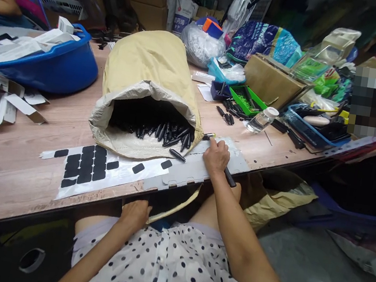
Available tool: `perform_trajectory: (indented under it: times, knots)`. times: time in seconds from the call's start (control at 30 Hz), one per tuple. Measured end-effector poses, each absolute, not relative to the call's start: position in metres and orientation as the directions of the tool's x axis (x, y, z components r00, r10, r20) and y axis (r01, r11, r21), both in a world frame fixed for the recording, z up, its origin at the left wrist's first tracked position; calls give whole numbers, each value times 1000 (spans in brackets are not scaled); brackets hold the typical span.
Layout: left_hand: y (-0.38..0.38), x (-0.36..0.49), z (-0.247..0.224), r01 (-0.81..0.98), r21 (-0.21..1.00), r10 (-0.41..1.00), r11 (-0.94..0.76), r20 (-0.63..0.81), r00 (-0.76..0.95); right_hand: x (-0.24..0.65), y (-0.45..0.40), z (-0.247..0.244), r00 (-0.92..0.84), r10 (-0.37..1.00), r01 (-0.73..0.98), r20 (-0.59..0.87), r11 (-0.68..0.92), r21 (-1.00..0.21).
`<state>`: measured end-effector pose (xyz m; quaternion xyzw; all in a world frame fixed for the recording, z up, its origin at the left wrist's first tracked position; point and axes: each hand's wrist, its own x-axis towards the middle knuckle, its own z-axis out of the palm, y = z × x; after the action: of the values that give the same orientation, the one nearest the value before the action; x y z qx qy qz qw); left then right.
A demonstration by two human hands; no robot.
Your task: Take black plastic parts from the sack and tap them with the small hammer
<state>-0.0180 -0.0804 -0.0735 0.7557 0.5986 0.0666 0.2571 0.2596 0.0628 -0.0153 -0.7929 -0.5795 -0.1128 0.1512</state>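
Black-handled tool (230, 177) in your right hand (216, 157), over the grey board (191, 167).
You grip it closed, near the yellow sack (154, 56); your left hand (135, 213) is beside the yellow strip (177, 209), whether gripping it I cannot tell.

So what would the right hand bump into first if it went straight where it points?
Probably the side of the big yellowish sack, close ahead of the right hand, though depth is hard to judge.
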Motion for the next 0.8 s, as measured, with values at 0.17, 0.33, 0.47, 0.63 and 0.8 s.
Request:
perform_trajectory:
  times: [0.17, 0.33, 0.47, 0.63, 0.8]
  knots:
    - [-70, 7, 8, 825, 524, 827, -213, -353, 438, 261, 64, -20, 288, 880, 957, 377, -270, -102]
    - [-17, 31, 43, 723, 604, 904, -336, -10, 428, 260, 65, -21, 283, 880, 959, 381, -268, -94]
    - [36, 42, 27, 800, 432, 909, -416, 180, 375, 258, 64, -18, 280, 893, 959, 353, -273, -70]
    - [55, 41, 17, 799, 378, 884, -467, 175, 433, 257, 64, -14, 274, 899, 962, 341, -261, -83]
    - [28, 16, 15, 781, 467, 910, -415, 206, 361, 255, 62, -12, 287, 900, 958, 327, -268, -103]
